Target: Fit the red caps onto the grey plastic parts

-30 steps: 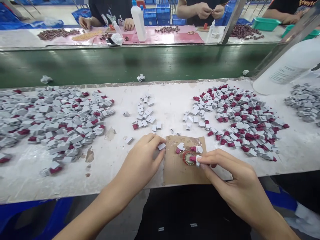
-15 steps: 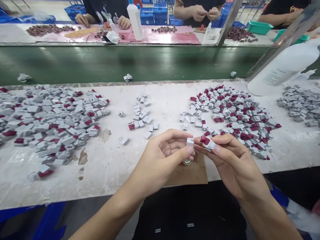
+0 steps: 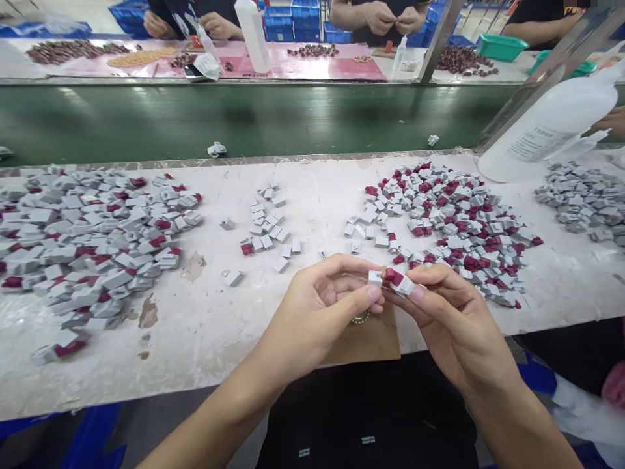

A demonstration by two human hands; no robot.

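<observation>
Between thumb and fingers, my left hand [image 3: 327, 306] pinches a small light-grey plastic block [image 3: 375, 278] with a notch in its side. My right hand [image 3: 449, 319] is closed on a grey-and-dark-red plastic piece [image 3: 399, 282], its red end pointing at the grey block. The two parts are very close; whether they touch, I cannot tell. Under my hands lies a brown board [image 3: 375, 339], and a round metal rim [image 3: 361, 318] on it is mostly hidden by my left hand. A loose group of grey blocks [image 3: 266, 225] lies beyond my left hand.
A large heap of grey-and-red pieces [image 3: 97, 241] covers the left, another heap [image 3: 454, 221] the right. Plain grey parts [image 3: 583, 198] lie far right, near a leaning white bottle [image 3: 551, 127]. Beyond the green conveyor belt [image 3: 293, 120], co-workers' hands [image 3: 390, 18] handle small parts.
The red end of the right-hand piece has come closer to the grey block in my left hand. Small items on the conveyor belt have shifted left, and the whole view has turned slightly.
</observation>
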